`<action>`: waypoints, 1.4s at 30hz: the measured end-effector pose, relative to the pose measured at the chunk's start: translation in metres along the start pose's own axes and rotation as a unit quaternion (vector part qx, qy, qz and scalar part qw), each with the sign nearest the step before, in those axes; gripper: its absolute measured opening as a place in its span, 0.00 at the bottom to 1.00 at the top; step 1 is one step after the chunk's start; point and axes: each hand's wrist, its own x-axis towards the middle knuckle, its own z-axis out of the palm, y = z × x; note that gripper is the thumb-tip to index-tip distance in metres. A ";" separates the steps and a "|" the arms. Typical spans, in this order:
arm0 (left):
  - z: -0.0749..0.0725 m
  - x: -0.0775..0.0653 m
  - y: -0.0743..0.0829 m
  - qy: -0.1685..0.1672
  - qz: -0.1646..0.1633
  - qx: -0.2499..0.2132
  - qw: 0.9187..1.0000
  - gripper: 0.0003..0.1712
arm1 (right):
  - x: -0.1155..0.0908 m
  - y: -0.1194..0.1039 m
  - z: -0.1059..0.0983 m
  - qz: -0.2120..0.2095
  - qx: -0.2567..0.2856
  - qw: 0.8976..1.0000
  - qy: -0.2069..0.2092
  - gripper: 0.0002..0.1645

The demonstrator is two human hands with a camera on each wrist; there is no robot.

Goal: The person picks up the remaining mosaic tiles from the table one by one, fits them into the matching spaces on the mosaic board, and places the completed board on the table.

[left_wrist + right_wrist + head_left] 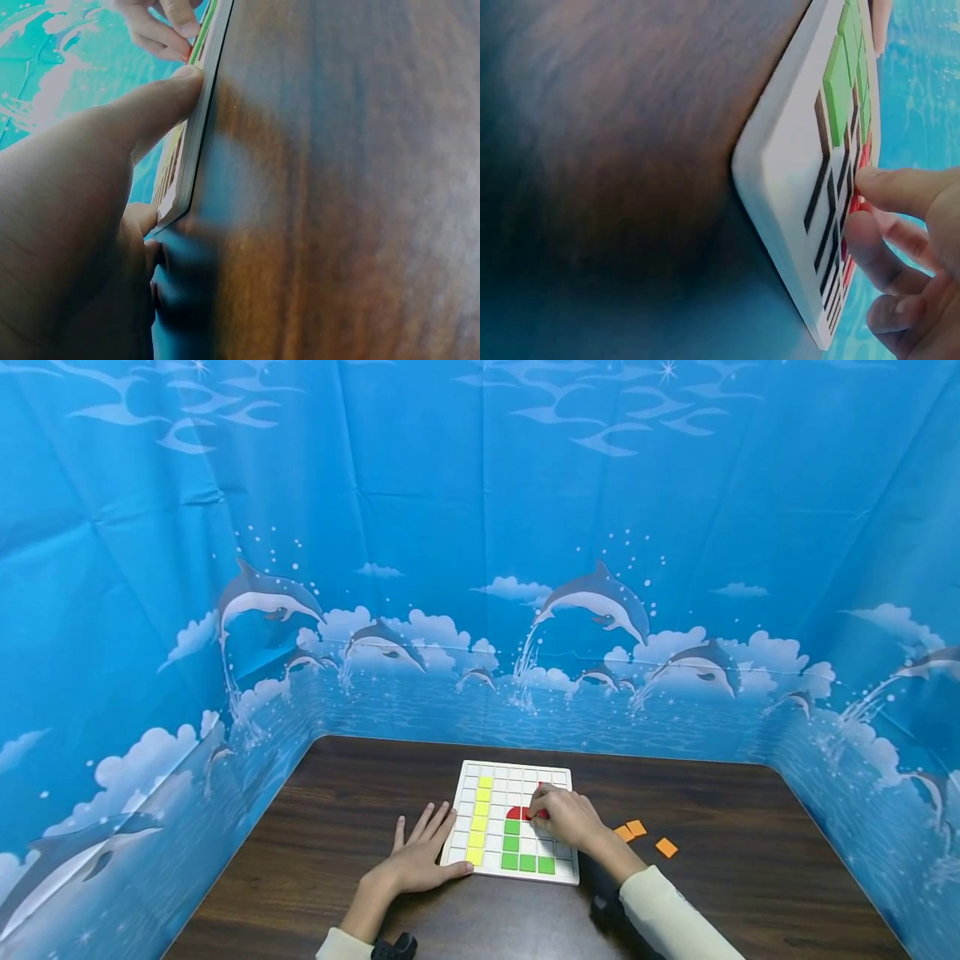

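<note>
A white square grid board lies on the table, bearing a column of yellow tiles and an L-shaped run of green tiles. Above the green ones sits a red piece with a rounded corner. My right hand is over the board's right half, thumb and forefinger pinching a red tile at the grid; its fingers partly hide the red pieces. My left hand has its fingers spread along the board's left side. Its thumb rests on the near edge.
Several loose orange tiles lie on the dark wooden table to the right of the board, partly behind the right forearm. A blue dolphin-print curtain surrounds the table's back and sides.
</note>
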 end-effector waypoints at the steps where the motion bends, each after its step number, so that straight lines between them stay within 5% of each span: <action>1: -0.001 0.000 0.001 0.001 0.000 -0.001 1.000 0.64 | 0.000 0.000 -0.001 -0.002 0.003 1.000 -0.007 0.05; 6: 0.003 0.002 -0.004 0.004 0.002 0.009 1.000 0.63 | 0.000 0.001 -0.002 -0.001 0.006 1.000 -0.018 0.07; 15: -0.011 -0.006 0.016 -0.012 -0.016 0.007 1.000 0.62 | -0.003 -0.001 -0.003 0.007 -0.001 1.000 -0.021 0.05; 24: 0.000 0.000 0.001 0.003 -0.008 0.015 1.000 0.63 | -0.008 -0.001 -0.004 0.013 -0.003 1.000 -0.017 0.05; 32: -0.008 -0.003 0.013 -0.016 -0.038 0.031 0.999 0.62 | -0.011 0.003 -0.004 0.005 0.004 1.000 -0.018 0.06; 42: -0.007 -0.003 0.010 -0.009 -0.018 0.010 1.000 0.63 | -0.025 0.004 -0.009 0.008 0.018 1.000 0.018 0.04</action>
